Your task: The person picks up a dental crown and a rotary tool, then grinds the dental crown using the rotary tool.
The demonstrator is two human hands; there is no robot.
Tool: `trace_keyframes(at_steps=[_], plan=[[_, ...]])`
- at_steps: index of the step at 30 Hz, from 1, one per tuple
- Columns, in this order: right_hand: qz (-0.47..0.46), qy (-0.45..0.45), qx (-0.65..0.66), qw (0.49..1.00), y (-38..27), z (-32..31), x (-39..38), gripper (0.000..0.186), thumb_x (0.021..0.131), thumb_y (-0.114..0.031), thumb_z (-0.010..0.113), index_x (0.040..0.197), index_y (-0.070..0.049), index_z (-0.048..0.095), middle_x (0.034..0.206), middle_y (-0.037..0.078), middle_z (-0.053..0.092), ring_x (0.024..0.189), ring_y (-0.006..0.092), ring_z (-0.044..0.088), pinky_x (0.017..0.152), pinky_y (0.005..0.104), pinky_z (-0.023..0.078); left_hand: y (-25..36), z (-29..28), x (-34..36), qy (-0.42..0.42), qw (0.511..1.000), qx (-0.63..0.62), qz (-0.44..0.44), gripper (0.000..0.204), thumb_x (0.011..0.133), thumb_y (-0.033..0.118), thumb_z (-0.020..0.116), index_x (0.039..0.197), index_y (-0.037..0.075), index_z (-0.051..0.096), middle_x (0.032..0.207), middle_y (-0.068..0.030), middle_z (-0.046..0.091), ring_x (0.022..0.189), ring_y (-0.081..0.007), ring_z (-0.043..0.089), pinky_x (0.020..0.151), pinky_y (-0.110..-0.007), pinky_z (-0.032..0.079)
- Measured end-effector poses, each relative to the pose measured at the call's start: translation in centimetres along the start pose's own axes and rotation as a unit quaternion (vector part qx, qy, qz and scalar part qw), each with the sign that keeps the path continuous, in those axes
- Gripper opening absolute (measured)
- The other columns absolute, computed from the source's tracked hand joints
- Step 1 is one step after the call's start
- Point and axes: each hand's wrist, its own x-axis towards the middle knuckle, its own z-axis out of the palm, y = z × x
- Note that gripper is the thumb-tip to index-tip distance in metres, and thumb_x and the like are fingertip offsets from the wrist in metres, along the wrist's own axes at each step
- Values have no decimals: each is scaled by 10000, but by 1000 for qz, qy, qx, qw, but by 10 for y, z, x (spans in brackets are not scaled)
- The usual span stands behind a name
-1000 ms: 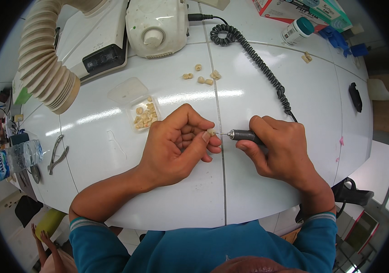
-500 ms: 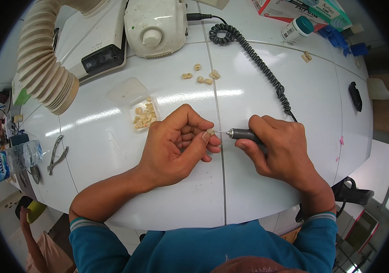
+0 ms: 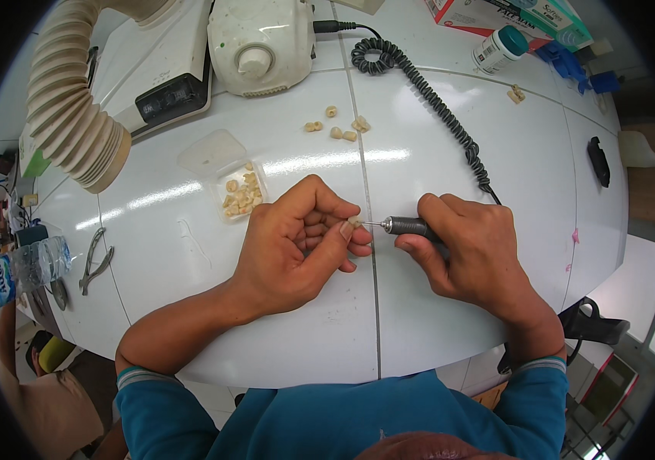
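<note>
At nine o'clock, a clear bottle point(image 3: 50, 257) bears a white-lettered blue label point(image 3: 2, 280). Centrally, the left hand point(image 3: 293, 249) pinches a small, cream, tooth-shaped piece point(image 3: 355, 221) between thumb and forefinger; at its three o'clock, the right hand point(image 3: 469, 249) curls round a dark handpiece point(image 3: 410, 226).

Far left: ribbed cream hose point(image 3: 74, 115), mouth facing near. Nearer, left: clear bottle point(image 3: 42, 259); metal pliers point(image 3: 88, 277) to its right. Far right: white jar point(image 3: 492, 55), teal lid point(image 3: 513, 40), beside cardboard boxes point(image 3: 484, 24). Right edge: small black object point(image 3: 598, 162).
</note>
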Motion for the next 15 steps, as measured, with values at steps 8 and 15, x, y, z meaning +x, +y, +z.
trace_keyframes(at_steps=[8,15], plan=[[4,5,7,1000,0,0,0,429,1028,-471,787,901,-89,639,655,70,579,501,277,591,485,421,424,0,1,0,-1,1000,-2,1,133,1135,-1,577,1262,-38,565,1094,-197,787,1005,-221,824,758,-274,679],[12,3,9,1000,-1,0,0,427,1024,-468,788,901,-87,641,663,74,597,507,280,599,485,427,426,0,0,0,0,1000,3,4,132,1136,0,570,1261,-38,563,1094,-197,789,1002,-220,824,760,-275,680]])
